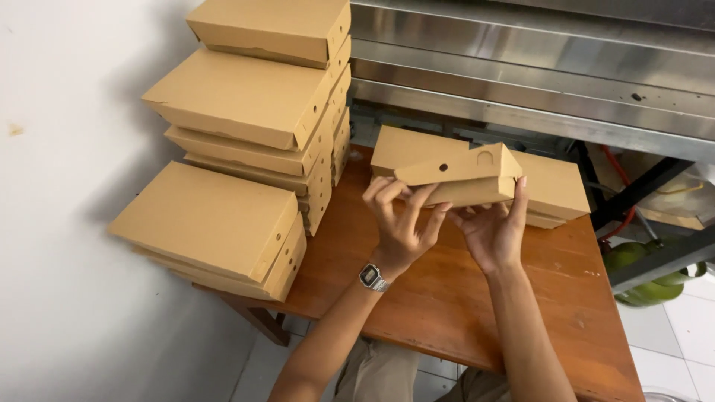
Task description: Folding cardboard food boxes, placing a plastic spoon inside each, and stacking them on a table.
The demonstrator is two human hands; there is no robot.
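Observation:
Both of my hands hold a brown cardboard box (460,173) up above the wooden table (447,298). The box is only partly folded, with one side flap raised and a small round hole in its wall. My left hand (401,219), with a wristwatch, grips the near left side of the box. Under the box's right end, my right hand (493,229) supports it with the thumb up against its right wall. Behind the held box lies a low pile of flat brown cardboard (555,186) on the table.
A tall stack of closed brown boxes (257,97) stands at the table's back left against a white wall. A lower stack (212,227) sits in front of it at the left edge. A steel shelf (536,82) runs behind; green objects (644,264) lie at the right.

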